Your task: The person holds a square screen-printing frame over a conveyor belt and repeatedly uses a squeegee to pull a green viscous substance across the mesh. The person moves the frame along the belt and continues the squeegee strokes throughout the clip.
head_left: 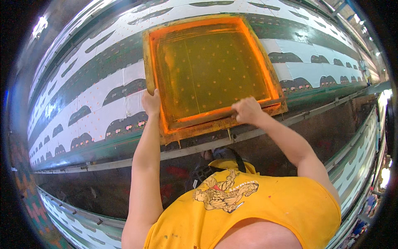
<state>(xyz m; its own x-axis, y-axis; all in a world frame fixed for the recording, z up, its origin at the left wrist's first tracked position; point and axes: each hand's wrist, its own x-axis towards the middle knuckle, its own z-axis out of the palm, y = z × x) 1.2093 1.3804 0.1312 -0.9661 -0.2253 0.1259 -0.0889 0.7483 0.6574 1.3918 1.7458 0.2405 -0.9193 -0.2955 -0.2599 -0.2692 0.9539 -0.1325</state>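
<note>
A square screen printing frame [146, 54], smeared with orange ink, lies on a long printing table [128, 147]. Its dark olive mesh [207, 70] shows rows of small pale dots. My left hand [151, 103] is closed on the frame's left side, below its middle. Close to the near side, my right hand [247, 111] is closed on a long, thin squeegee [203, 118], which lies along the inside of the frame and is coated in orange. The fingers partly hide the squeegee's right part.
White cut fabric pieces [97, 118] with curved dark gaps between them cover the table on both sides of the frame. A metal rail [105, 164] runs along the table's near edge. Behind me, across a dark aisle [103, 186], stands another table [78, 220] with similar pieces.
</note>
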